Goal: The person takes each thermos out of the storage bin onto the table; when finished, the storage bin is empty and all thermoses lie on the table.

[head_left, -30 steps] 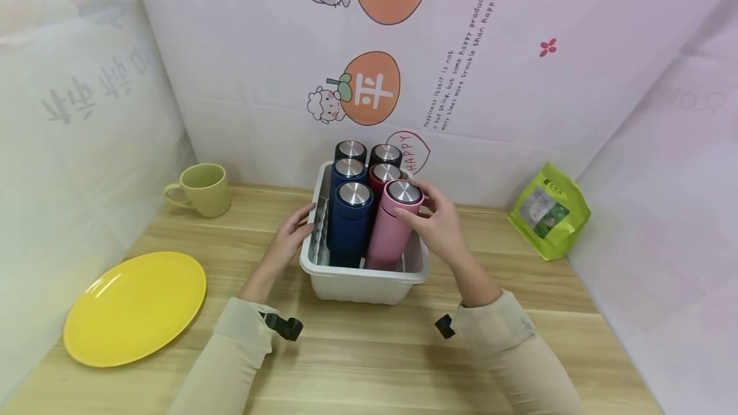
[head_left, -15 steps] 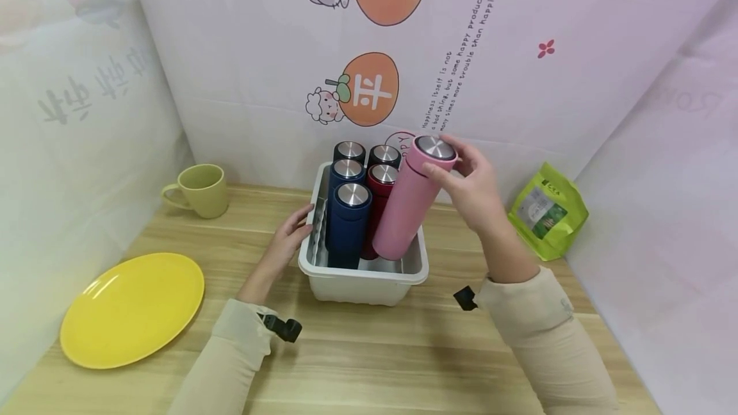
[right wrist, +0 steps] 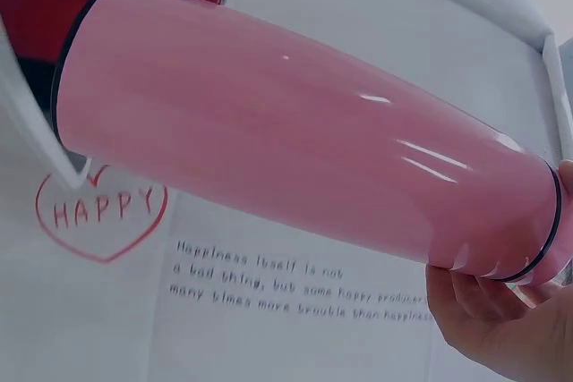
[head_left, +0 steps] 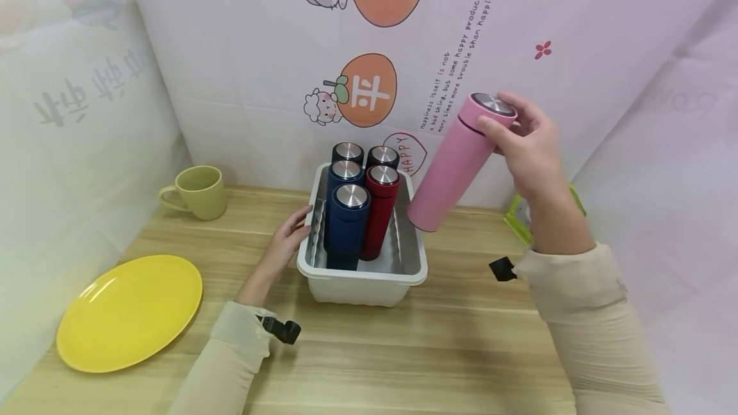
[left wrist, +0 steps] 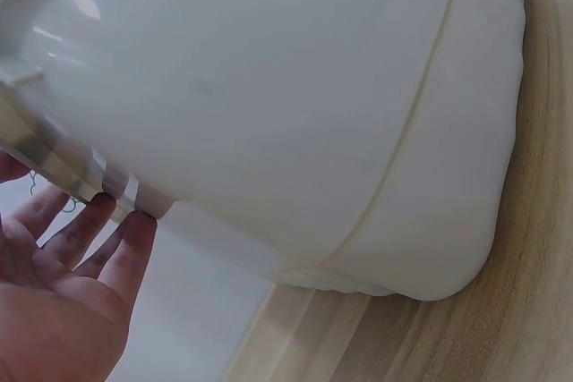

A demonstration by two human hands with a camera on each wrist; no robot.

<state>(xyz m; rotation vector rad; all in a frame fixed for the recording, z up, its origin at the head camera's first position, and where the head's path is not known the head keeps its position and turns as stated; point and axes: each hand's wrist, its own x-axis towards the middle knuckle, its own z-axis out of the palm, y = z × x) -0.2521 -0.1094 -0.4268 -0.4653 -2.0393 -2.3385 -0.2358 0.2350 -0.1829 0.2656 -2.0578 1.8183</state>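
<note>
My right hand (head_left: 533, 152) grips a pink thermos bottle (head_left: 455, 168) near its steel-topped cap. The bottle tilts in the air, its base just beyond the right rim of a pale grey plastic bin (head_left: 360, 290). In the right wrist view the thermos (right wrist: 304, 140) spans the picture, with fingers (right wrist: 466, 297) bent around its cap end. My left hand (head_left: 288, 235) rests its fingertips against the bin's left rim. Inside the bin stand two blue thermoses (head_left: 348, 226), a red thermos (head_left: 380, 213) and two black ones (head_left: 383, 155) at the back.
A yellow-green mug (head_left: 202, 192) stands at the back left, with a yellow oval plate (head_left: 129, 312) in front of it. At the right, a green pouch (head_left: 519, 219) is partly hidden behind my right forearm. Printed cloth walls (head_left: 259, 82) enclose the wooden table (head_left: 369, 357).
My right hand has lifted the pink thermos out of the bin and carried it up and to the right. The left hand has stayed at the rim.
</note>
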